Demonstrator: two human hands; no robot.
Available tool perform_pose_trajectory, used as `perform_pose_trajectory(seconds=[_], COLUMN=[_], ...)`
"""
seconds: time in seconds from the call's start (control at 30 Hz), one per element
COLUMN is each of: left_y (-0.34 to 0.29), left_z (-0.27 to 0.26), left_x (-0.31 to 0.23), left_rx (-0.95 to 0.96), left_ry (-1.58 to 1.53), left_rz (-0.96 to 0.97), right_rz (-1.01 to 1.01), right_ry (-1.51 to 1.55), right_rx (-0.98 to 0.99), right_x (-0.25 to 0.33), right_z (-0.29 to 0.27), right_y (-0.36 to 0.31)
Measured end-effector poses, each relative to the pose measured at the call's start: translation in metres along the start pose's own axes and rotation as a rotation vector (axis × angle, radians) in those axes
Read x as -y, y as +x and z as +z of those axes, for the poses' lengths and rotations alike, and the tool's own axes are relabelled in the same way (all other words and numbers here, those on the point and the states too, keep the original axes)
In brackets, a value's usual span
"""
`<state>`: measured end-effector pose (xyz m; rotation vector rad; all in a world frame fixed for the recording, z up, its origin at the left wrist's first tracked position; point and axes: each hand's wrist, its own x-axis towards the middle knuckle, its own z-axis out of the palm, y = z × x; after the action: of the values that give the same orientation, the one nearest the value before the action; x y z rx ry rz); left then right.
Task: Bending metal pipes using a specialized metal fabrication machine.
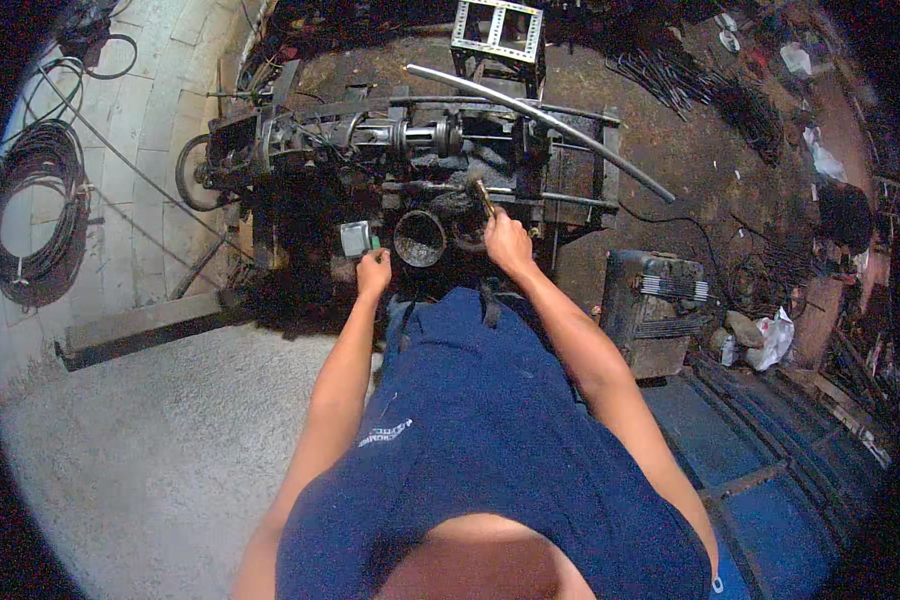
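Observation:
My right hand (509,241) is closed around a narrow brush (485,197) with a brass-coloured shank. Its dark tip reaches the sooty bed of a long greasy machine (410,138) with shafts and round flanges. My left hand (373,272) grips a flat, pale square-headed tool (355,240) by its green handle, held up left of a round metal can (420,238). Dark grime lines the inside of the can, which sits between my two hands. Exactly what kind of tool the left hand has is too small to tell.
A long metal pipe (540,116) lies slantwise across the machine's right end. Behind stands a perforated metal frame (498,30). To the right is a grey ribbed box (654,312); coiled black cable (38,212) lies far left. A beam (150,327) rests on the floor.

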<state>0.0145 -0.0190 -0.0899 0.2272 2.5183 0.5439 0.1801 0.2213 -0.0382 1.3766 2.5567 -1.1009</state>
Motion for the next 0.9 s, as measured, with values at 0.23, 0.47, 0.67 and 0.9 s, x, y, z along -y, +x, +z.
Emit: perform_pose_trajectory(seconds=[0.23,0.47,0.67,0.9], left_y=[-0.002,-0.002,-0.004,-0.002], left_z=[-0.001,0.002,0.001,0.003], left_x=[-0.001,0.002,0.003,0.009], left_rx=[-0.002,-0.020,-0.039,-0.039], left_ry=[-0.044,-0.050,-0.035,-0.031], left_rz=[0.046,0.067,0.090,0.118], right_rz=[0.002,-0.005,-0.062,-0.029], right_ry=[-0.018,0.053,0.227,0.242], right_rx=[-0.009,-0.033,-0.142,-0.215], right_x=[0.002,0.005,0.046,0.081], right_z=[-0.002,-0.005,-0.024,-0.028], right_y=[-0.002,-0.004,0.003,0.038])
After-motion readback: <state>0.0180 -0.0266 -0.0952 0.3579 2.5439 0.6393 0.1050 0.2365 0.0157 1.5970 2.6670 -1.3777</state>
